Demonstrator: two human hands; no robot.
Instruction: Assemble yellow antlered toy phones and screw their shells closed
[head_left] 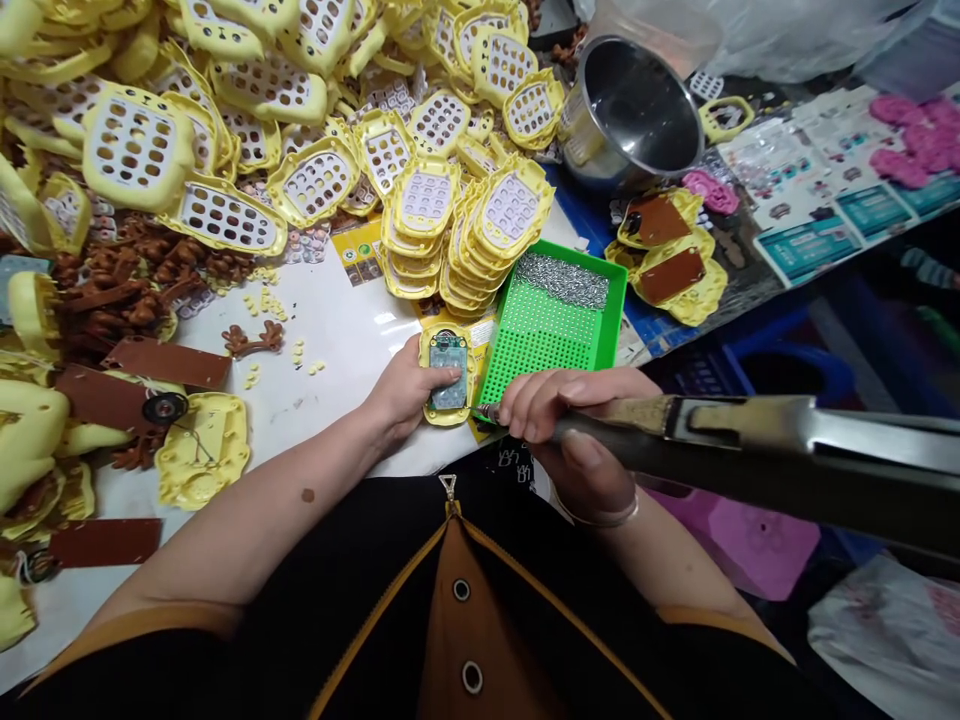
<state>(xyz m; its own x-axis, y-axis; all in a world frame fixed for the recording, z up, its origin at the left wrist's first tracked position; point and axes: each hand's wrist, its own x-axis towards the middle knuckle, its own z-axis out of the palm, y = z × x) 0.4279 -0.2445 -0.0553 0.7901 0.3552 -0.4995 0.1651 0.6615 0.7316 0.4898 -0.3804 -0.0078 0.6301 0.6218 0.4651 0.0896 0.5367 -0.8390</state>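
My left hand is closed on a yellow toy phone shell, its thumb pressed on the blue-green circuit board inside. My right hand grips a long power screwdriver that lies sideways, its tip pointing left. That tip is close to the shell's right edge; whether they touch I cannot tell. Just beyond my right hand, a green perforated tray holds a heap of small metal screws. Stacked yellow shells with keypads stand behind the shell I hold.
A large pile of yellow shells covers the back left. Brown antler-like parts and brown plates lie at left. A steel bowl stands at back right, near shells with brown plates. Pink parts rest on printed sheets.
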